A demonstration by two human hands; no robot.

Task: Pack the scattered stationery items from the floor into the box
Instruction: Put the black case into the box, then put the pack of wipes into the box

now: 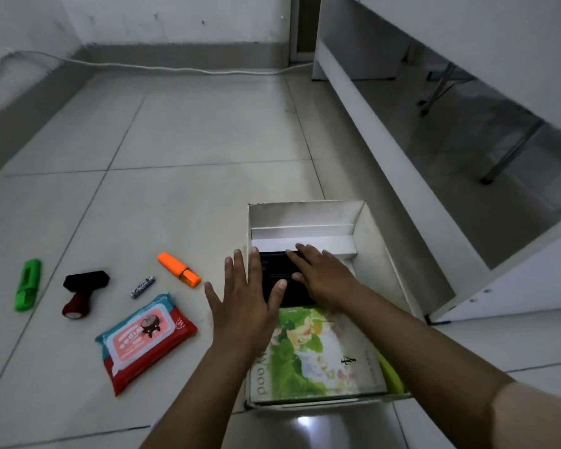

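Note:
A white cardboard box (378, 254) stands on the tiled floor. Inside it lie a green flower-print book (321, 351) and a black flat item (277, 277). My right hand (321, 273) rests flat on the black item, fingers spread. My left hand (243, 296) hovers over the box's left wall with fingers apart, holding nothing. Left of the box on the floor lie an orange highlighter (179, 269), a small battery (143, 287), a wet-wipes pack (144, 341), a black and red stamp (81, 293) and a green highlighter (28, 284).
A white desk panel (386, 134) runs along the right, close to the box. A white cable (175, 69) lies along the far wall. Chair legs (441, 89) show under the desk.

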